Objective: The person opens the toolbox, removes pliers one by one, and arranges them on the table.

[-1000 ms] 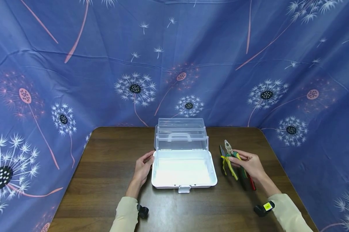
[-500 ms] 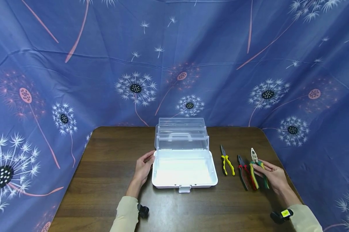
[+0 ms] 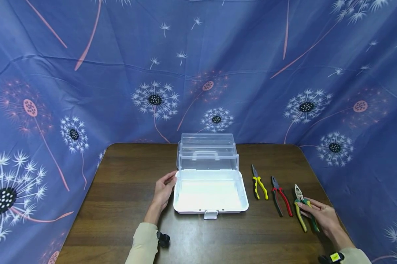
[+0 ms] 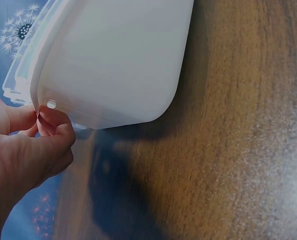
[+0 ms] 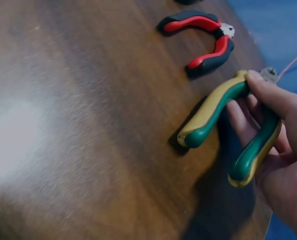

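Note:
At the table's right side my right hand (image 3: pixel 323 216) holds green-and-yellow pliers (image 3: pixel 299 207) near their pivot, thumb on one handle. In the right wrist view the handles of these pliers (image 5: pixel 216 112) spread apart, close over the wood. My left hand (image 3: pixel 163 190) pinches the left rim of a white toolbox (image 3: pixel 211 212). From the left wrist view, thumb and fingertips grip the edge of the box wall (image 4: pixel 118 60). The clear lid (image 3: pixel 208 163) of the box stands raised at the back.
Red-and-black pliers (image 3: pixel 286 201) lie left of the held pair. Farther left, beside the box, are yellow-and-black needle-nose pliers (image 3: pixel 260 187). The brown table (image 3: pixel 126 168) meets a blue dandelion-print cloth (image 3: pixel 119 99) at its back and sides.
My right hand has carried the green-and-yellow pliers rightward and toward the front, away from the needle-nose pair and past the red-and-black pair. My left hand stays on the box rim.

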Demonstrator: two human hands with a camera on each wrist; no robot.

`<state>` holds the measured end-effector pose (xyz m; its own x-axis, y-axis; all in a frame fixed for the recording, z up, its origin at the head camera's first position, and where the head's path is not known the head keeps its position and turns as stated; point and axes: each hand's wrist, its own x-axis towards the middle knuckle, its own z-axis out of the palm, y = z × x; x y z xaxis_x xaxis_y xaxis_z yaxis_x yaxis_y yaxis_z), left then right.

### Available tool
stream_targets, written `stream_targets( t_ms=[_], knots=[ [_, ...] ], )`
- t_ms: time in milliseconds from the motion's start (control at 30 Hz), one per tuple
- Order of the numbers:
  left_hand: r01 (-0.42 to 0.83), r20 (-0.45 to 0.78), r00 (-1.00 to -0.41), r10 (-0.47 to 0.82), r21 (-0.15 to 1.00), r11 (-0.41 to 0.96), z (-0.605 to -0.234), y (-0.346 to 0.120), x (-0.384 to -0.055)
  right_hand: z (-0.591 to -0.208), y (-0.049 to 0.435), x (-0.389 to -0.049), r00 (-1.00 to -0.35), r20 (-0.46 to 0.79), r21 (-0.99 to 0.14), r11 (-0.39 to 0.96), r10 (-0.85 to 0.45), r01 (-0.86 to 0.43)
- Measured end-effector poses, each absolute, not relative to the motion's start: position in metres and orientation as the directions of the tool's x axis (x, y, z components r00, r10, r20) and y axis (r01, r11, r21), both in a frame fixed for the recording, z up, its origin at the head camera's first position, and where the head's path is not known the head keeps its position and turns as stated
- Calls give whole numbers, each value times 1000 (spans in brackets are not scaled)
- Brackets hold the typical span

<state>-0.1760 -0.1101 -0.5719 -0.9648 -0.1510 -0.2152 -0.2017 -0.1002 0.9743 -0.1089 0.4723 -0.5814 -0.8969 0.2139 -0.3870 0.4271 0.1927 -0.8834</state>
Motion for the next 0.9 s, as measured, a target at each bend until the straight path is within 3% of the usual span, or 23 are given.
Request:
stream_targets(
  t_ms=[167, 300, 500, 600, 900],
  knots=[
    [-209, -220, -966, -139, 974, -88, -570, -110, -176, -584, 473, -99, -905, -362, -867, 276, 222, 414],
    [-219, -228, -964, -137, 973, -74, -564, -108, -174, -582, 472, -95, -936, -280, -835, 426, 215, 348],
    [-182, -194, -970, -143, 979, -96, -571, -107, -174, -575, 474, -93, -969, -107, -535, 808, 225, 246],
    [-177, -191, -972, -139, 978, -107, -575, -106, -175, -575, 476, -91, -975, -76, -496, 840, 209, 219],
    [-181, -191, -969, -156, 980, -77, -573, -104, -176, -577, 479, -91, -979, -47, -534, 824, 197, 191]
  ],
)
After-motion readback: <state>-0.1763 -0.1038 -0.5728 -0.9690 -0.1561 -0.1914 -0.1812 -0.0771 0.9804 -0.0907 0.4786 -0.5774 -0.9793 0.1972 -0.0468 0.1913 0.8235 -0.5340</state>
